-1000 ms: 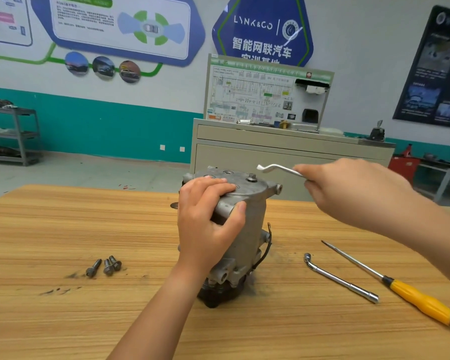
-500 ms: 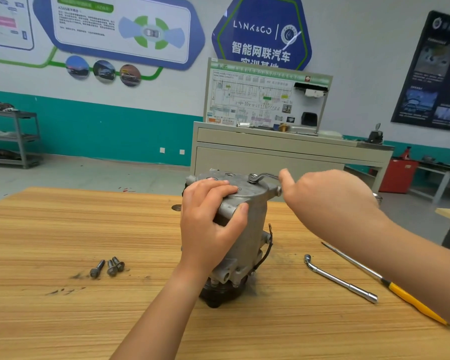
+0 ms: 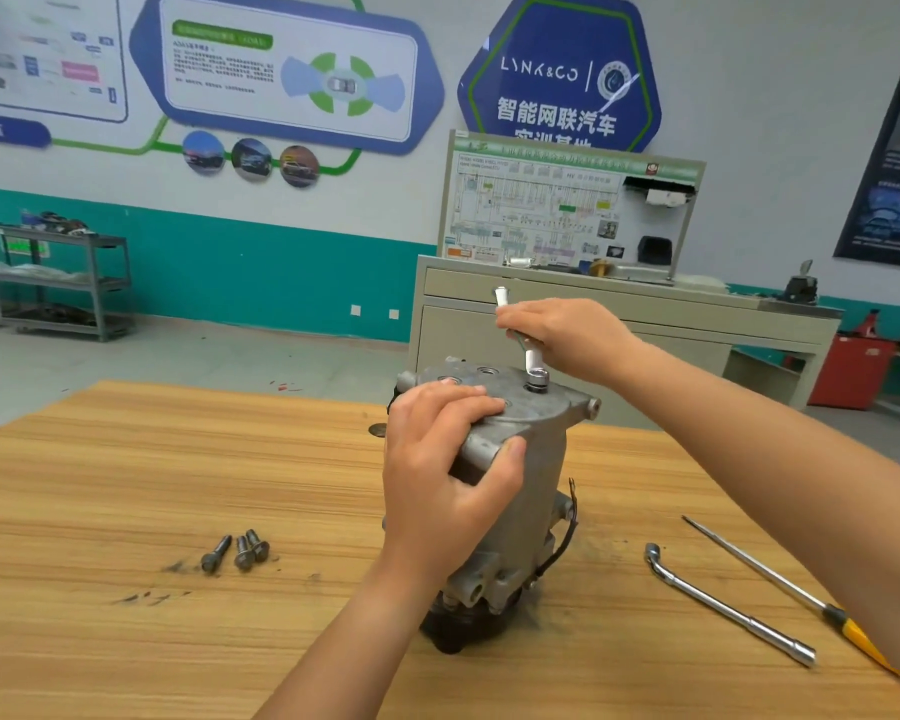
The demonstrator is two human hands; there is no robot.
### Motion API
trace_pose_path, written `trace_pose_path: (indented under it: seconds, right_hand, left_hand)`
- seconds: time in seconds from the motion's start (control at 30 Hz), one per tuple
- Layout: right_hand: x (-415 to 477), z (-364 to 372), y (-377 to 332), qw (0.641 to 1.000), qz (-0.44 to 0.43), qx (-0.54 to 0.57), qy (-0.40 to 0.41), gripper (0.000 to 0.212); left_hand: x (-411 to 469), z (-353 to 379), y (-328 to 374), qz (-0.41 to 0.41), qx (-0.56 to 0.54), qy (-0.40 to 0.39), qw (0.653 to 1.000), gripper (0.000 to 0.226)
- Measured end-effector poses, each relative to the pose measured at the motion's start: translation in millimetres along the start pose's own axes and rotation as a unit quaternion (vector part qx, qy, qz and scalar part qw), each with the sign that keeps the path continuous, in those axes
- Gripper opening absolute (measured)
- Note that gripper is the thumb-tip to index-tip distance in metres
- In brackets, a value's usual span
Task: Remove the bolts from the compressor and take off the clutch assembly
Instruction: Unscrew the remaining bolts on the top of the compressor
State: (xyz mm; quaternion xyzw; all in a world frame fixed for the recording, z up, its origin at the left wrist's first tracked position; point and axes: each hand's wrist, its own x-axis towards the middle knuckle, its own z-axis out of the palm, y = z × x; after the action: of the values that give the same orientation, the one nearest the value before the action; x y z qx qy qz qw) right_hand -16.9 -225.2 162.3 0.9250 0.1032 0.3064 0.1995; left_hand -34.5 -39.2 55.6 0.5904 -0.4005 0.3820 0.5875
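- My right hand (image 3: pixel 562 332) is pinching the wrench (image 3: pixel 532 360), ring end on the compressor (image 3: pixel 536 485) top, mid-frame.
- My left hand (image 3: pixel 445 462) is wrapped over its near top edge.

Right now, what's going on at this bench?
A person is working on a compressor standing upright on a wooden table. The left hand grips its top edge to steady it. The right hand holds a small wrench whose ring end sits on the top face. Three loose bolts lie to the left; a socket wrench and a screwdriver lie to the right.
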Motion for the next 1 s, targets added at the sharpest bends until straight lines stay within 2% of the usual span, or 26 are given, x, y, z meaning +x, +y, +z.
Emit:
trace_pose_path:
  seconds: [0.07, 0.13, 0.17, 0.2, 0.23, 0.3, 0.33, 0.4, 0.47, 0.63, 0.77, 1.0]
  right_hand:
    - [-6.4, -8.4, 5.7, 0.985, 0.129, 0.058, 0.103, 0.022]
    - [-17.0, -27.2, 13.8, 0.932, 0.288, 0.147, 0.163, 0.027]
    - [-24.2, -39.2, 15.5, 0.915, 0.314, 0.18, 0.179, 0.028]
    - [-32.6, -52.1, 12.8, 0.914, 0.312, 0.191, 0.177, 0.027]
    - [-44.6, -64.5, 5.7, 0.931, 0.288, 0.162, 0.156, 0.026]
    - [-72.1, -85.6, -15.8, 0.97, 0.225, 0.034, 0.082, 0.034]
    - [-85.3, -94.0, -28.5, 0.979, 0.199, -0.035, 0.03, 0.039]
    - [-99.2, -106.0, -48.0, 0.971, 0.195, -0.107, -0.091, 0.041]
    - [-101.5, -107.9, -56.2, 0.957, 0.21, -0.122, -0.156, 0.04]
    - [-95.9, -100.1, -62.4, 0.963, 0.197, -0.116, -0.143, 0.043]
    - [-84.2, -92.8, -69.7, 0.961, 0.188, -0.138, -0.148, 0.037]
    - [-84.8, -94.7, -66.9, 0.955, 0.216, -0.152, -0.137, 0.036]
  left_hand:
    - [-0.9, -0.3, 0.3, 0.0, -0.001, -0.002, 1.0, 0.031]
    - [-0.9, -0.5, 1.6, -0.007, -0.002, -0.003, 1.0, 0.032]
    - [-0.5, -0.5, 1.7, -0.008, -0.003, -0.002, 1.0, 0.032]
    - [-0.5, -0.5, 1.6, -0.008, -0.004, -0.002, 1.0, 0.032]
    - [-0.4, -0.5, 1.6, -0.007, -0.004, -0.001, 1.0, 0.032]
    - [-0.3, -0.9, 1.9, -0.008, -0.005, -0.004, 1.0, 0.032]
    - [-0.3, -1.3, 2.4, -0.011, -0.005, -0.006, 1.0, 0.032]
    - [-0.1, -1.9, 3.5, -0.016, -0.002, -0.01, 1.0, 0.033]
    - [-0.1, -2.3, 4.0, -0.019, 0.004, -0.012, 1.0, 0.034]
    - [0.3, -2.5, 4.9, -0.017, 0.007, -0.008, 1.0, 0.033]
    - [0.4, -1.2, 4.3, -0.013, 0.009, -0.003, 1.0, 0.033]
    - [-0.9, -0.4, 0.5, -0.013, 0.001, -0.009, 1.0, 0.034]
